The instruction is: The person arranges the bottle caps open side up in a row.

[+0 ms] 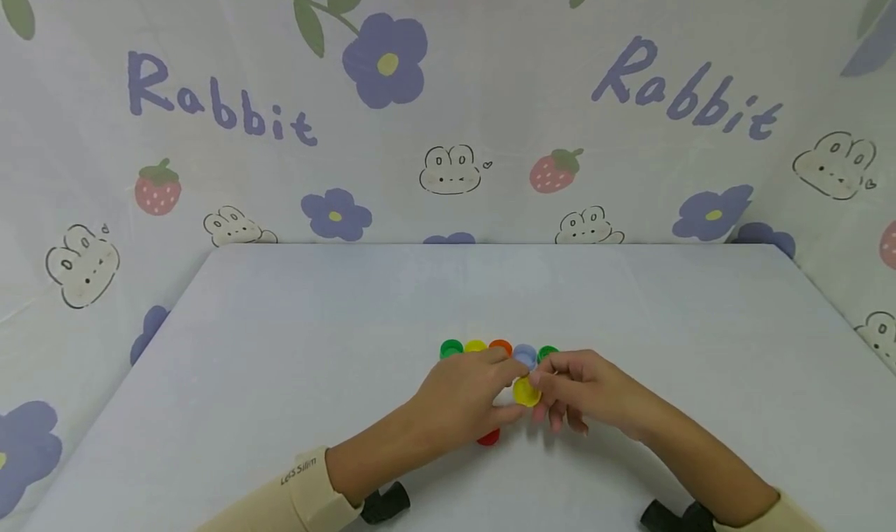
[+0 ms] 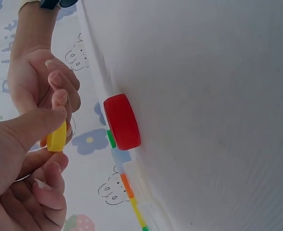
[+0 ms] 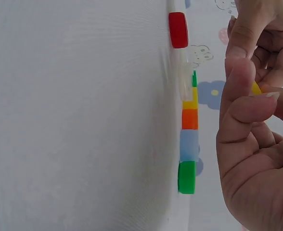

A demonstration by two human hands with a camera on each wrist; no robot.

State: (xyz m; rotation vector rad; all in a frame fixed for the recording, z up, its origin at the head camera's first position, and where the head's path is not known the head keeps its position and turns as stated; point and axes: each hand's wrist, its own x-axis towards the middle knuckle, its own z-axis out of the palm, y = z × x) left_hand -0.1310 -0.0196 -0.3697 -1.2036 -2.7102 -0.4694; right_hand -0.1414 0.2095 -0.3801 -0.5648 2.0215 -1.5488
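Observation:
Both hands meet around a yellow round cap [image 1: 526,392], held up off the table. My left hand [image 1: 462,396] pinches it between thumb and forefinger, clearest in the left wrist view, where the yellow cap [image 2: 57,138] shows edge-on. From the other side, my right hand [image 1: 595,388] grips its edge with thumb and fingertips; in the right wrist view those fingers cover most of it. A red cap [image 1: 488,437] lies on the table below the left hand, partly hidden in the head view. Beyond the hands runs a row of caps: green [image 1: 451,349], yellow [image 1: 476,346], orange [image 1: 500,348], light blue [image 1: 525,355] and green [image 1: 548,353].
Clear plastic pieces [image 2: 136,178] stand between the red cap and the coloured row, hidden by the left hand in the head view. The white table [image 1: 315,306] ends at a printed cloth backdrop [image 1: 490,65]. Black wrist devices [image 1: 385,503] sit at both sleeves.

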